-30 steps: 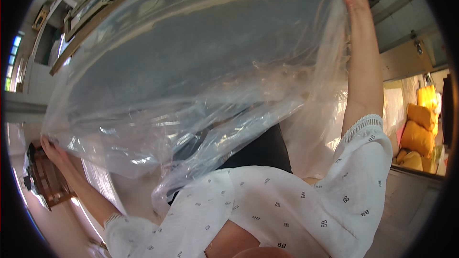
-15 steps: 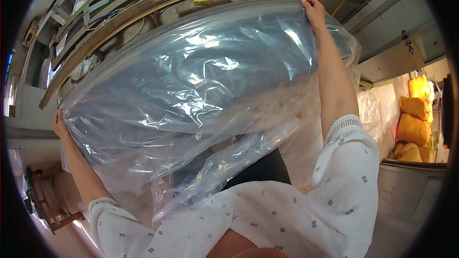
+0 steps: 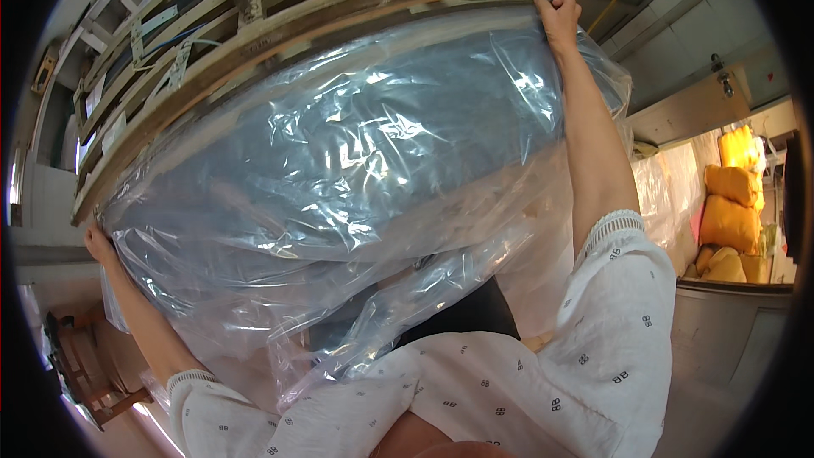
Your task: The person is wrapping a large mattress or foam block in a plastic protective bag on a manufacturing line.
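Two hands, left hand (image 3: 99,243), right hand (image 3: 560,17), gripping clear plastic bag (image 3: 339,170)

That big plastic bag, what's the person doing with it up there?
A person is holding a big clear plastic bag up high with both arms stretched out. The right hand grips its top corner and the left hand grips the other end. The bag lies spread against a wooden frame with something grey showing through it. Yellow sacks are piled off to the right.
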`<state>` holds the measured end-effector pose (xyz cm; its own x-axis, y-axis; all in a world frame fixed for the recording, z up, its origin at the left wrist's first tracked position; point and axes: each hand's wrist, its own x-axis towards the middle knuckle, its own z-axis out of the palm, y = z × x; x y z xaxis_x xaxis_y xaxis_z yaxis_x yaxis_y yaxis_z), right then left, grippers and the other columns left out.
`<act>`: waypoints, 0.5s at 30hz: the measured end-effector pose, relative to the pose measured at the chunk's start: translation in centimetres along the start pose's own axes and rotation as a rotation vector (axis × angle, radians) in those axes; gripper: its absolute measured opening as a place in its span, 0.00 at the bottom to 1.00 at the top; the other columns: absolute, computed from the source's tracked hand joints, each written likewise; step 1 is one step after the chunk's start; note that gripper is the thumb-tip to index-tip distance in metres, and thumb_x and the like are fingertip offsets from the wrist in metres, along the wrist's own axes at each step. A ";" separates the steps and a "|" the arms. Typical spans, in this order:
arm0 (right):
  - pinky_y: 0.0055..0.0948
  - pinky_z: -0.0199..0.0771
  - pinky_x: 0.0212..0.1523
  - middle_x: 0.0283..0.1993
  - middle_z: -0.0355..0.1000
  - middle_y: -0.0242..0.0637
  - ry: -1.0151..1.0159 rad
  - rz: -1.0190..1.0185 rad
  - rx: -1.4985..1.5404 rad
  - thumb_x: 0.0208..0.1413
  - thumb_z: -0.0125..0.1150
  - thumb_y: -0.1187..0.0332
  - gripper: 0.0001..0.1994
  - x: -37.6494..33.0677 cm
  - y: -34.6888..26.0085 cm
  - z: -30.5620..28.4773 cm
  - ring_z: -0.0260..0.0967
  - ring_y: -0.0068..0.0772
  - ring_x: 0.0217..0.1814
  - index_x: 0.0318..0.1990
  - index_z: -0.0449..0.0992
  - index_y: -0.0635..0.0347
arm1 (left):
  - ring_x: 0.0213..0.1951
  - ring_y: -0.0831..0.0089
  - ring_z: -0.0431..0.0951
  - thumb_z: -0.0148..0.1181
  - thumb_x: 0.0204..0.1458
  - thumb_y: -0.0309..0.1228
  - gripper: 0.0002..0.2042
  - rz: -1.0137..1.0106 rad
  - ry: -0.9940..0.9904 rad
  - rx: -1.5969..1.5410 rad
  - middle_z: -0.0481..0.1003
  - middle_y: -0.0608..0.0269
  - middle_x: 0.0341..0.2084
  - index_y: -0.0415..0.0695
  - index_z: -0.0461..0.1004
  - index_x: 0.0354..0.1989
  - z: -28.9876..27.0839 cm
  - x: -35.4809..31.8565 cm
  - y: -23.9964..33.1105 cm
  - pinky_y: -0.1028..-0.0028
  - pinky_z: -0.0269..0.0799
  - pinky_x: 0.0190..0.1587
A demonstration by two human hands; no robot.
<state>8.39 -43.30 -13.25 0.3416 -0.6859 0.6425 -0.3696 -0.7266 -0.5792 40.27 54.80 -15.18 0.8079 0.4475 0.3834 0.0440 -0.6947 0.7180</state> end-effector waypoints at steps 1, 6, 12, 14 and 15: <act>0.34 0.60 0.47 0.39 0.62 0.49 -0.016 0.034 0.047 0.36 0.63 0.56 0.21 0.2 0.0 0.2 0.60 0.45 0.44 0.32 0.67 0.64 | 0.25 0.78 0.67 0.55 0.49 0.40 0.17 0.004 -0.002 -0.002 0.72 0.63 0.26 0.36 0.72 0.36 -0.2 0.0 -0.4 0.78 0.64 0.29; 0.35 0.58 0.50 0.41 0.62 0.51 0.030 0.151 0.127 0.40 0.59 0.54 0.21 0.5 0.3 -1.0 0.59 0.48 0.46 0.32 0.68 0.66 | 0.27 0.76 0.71 0.50 0.51 0.36 0.15 -0.166 -0.055 -0.474 0.72 0.61 0.32 0.37 0.70 0.40 2.0 -1.8 2.1 0.81 0.64 0.25; 0.36 0.57 0.51 0.44 0.63 0.58 -0.012 0.170 0.156 0.45 0.54 0.51 0.24 1.8 1.0 -0.5 0.59 0.52 0.49 0.34 0.71 0.69 | 0.30 0.74 0.73 0.47 0.53 0.36 0.14 -0.201 -0.147 -0.599 0.73 0.61 0.32 0.39 0.69 0.41 0.0 0.6 -0.2 0.80 0.66 0.28; 0.38 0.56 0.52 0.44 0.64 0.60 -0.010 0.183 0.179 0.46 0.52 0.49 0.25 1.3 1.0 0.4 0.59 0.54 0.50 0.33 0.73 0.69 | 0.30 0.75 0.72 0.47 0.53 0.38 0.14 -0.193 -0.238 -0.622 0.73 0.62 0.30 0.39 0.70 0.39 -1.2 0.8 -1.8 0.80 0.66 0.30; 0.38 0.56 0.52 0.44 0.64 0.60 0.001 0.189 0.190 0.46 0.52 0.49 0.25 1.3 0.0 -0.1 0.59 0.54 0.50 0.33 0.73 0.69 | 0.30 0.77 0.71 0.50 0.53 0.39 0.14 -0.028 -0.198 -0.271 0.73 0.64 0.28 0.40 0.72 0.35 -0.8 -0.1 -1.9 0.81 0.65 0.30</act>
<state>8.74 -44.19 -12.42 0.2814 -0.8101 0.5144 -0.2582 -0.5802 -0.7725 39.63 56.57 -16.09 0.9083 0.3274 0.2603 -0.0689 -0.4968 0.8651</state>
